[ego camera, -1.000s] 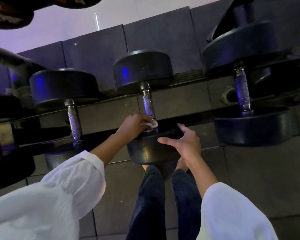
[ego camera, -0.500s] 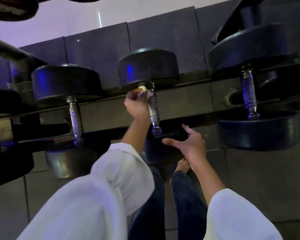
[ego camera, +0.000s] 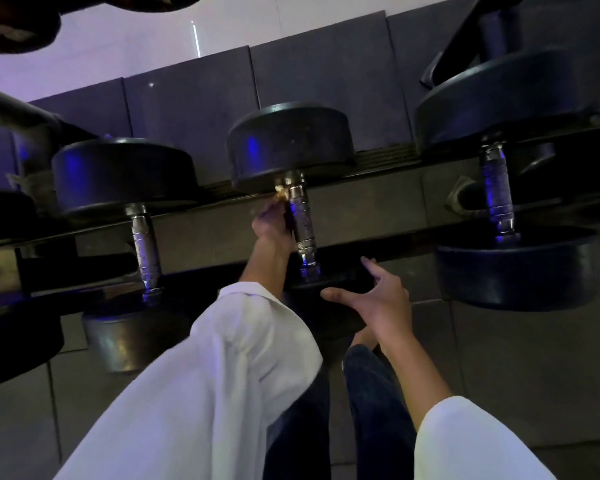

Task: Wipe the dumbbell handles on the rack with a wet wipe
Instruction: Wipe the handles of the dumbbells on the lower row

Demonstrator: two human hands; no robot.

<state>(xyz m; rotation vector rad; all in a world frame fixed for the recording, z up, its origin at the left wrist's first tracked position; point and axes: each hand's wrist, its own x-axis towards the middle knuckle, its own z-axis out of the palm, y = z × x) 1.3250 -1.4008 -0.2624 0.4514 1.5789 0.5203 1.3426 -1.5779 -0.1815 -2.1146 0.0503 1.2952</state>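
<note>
Well, the middle handle [ego camera: 300,220] sits at the centre of the frame, running between its far head [ego camera: 290,143] and its near head [ego camera: 329,317], which my arms partly hide. The wipe [ego camera: 280,195] is a small pale wad at the handle's top end, just under the far head, touching the metal. My left hand [ego camera: 269,227] has its fingers curled round the wipe and lies against the handle's left side. My right hand [ego camera: 378,296] is apart from it, lower right of centre, fingers spread and loose, holding nothing, close over the near head; I cannot tell if it touches. This dumbbell lies across the rack [ego camera: 406,242]. A left dumbbell [ego camera: 122,174] and a right dumbbell [ego camera: 513,265] lie beside it. White sleeves [ego camera: 205,393] fill the bottom, with dark jeans [ego camera: 371,410] between them and grey floor tiles [ego camera: 516,358] beneath
</note>
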